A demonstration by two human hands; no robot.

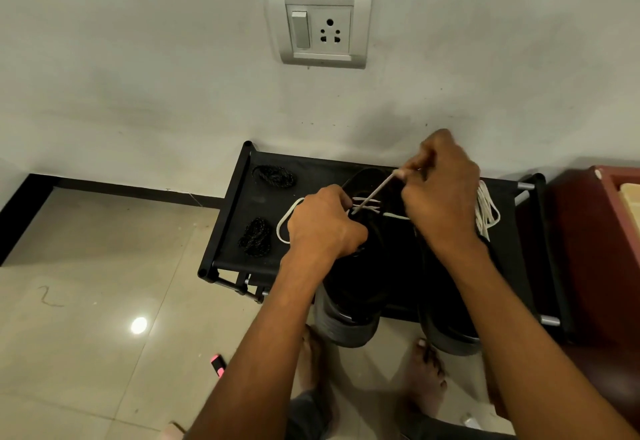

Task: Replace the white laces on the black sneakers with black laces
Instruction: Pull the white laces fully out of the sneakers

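Got my left hand (323,223) curled on the left black sneaker (353,280) up on the low black fabric rack (239,211), right hand (441,193) pinching its taut white lace (375,192), two coiled black laces (256,237) sitting just left.

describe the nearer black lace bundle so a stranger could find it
Find the black rack under the wall socket. Two black lace bundles lie at its left end; take the nearer bundle, beside the white lace loop, not the far bundle by the wall.
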